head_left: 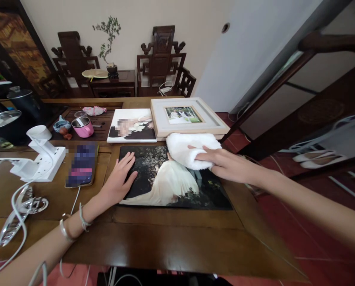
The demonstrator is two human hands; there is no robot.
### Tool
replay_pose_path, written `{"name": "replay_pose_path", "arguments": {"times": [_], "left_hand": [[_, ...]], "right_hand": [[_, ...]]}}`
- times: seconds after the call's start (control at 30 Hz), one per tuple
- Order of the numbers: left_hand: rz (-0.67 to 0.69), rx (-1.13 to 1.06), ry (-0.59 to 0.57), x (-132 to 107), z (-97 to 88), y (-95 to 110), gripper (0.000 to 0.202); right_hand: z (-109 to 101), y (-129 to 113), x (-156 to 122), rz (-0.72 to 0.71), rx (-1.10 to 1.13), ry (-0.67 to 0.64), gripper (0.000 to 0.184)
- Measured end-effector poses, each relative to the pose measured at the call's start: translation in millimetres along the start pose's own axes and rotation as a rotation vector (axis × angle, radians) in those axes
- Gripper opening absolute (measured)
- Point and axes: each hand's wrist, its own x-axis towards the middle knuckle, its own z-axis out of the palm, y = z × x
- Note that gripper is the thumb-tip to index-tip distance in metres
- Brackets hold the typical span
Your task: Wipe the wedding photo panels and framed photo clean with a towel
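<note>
A dark photo print (171, 186) with a long pale dress in it lies flat on the wooden table (165, 242). Flat on its left edge rests my left hand (122, 176), fingers stretched out and holding nothing. My right hand (222, 161) grips a folded white fluffy cloth (192, 147), which lies over the print's upper right part and covers some of the picture. Just behind the cloth is a pale wooden picture frame (219, 119) with a small photo inside. A white-edged photo panel (132, 127) lies beside that frame on its left.
Left of my hand lie a phone (82, 165) on a cable, a white power strip (51, 161) and a clear plastic object (22, 212). A pink cup (82, 127) stands on a dark tea tray (109, 115). Carved chairs (162, 55) and a potted bonsai (112, 67) are behind.
</note>
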Motion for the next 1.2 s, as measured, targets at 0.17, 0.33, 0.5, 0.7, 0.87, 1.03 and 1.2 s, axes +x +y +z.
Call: {"name": "replay_pose_path", "arguments": {"times": [0.17, 0.33, 0.5, 0.7, 0.87, 1.03, 1.2], "left_hand": [[0.003, 0.003, 0.018, 0, 1.6, 0, 0.047], [0.001, 0.02, 0.016, 1, 2.5, 0, 0.047], [0.005, 0.023, 0.005, 1, 1.1, 0, 0.047], [0.018, 0.009, -0.004, 1, -1.2, 0, 0.047], [0.011, 0.006, -0.005, 1, -0.6, -1, 0.047], [0.003, 0.013, 0.018, 1, 1.6, -2, 0.047], [-0.005, 0.017, 0.026, 1, 2.9, 0, 0.047]], "right_hand": [[11, -49, -53, 0.033, 0.093, 0.009, 0.049], [5, -82, -107, 0.007, 0.249, -0.088, 0.057], [-8, -60, -88, 0.048, 0.239, -0.121, 0.053], [-13, -8, -10, -0.002, 0.151, -0.018, 0.04], [-9, 4, 7, 0.005, 0.172, 0.025, 0.042], [5, -21, -43, 0.067, 0.206, -0.001, 0.048], [4, -73, -112, 0.106, 0.335, -0.16, 0.049]]}}
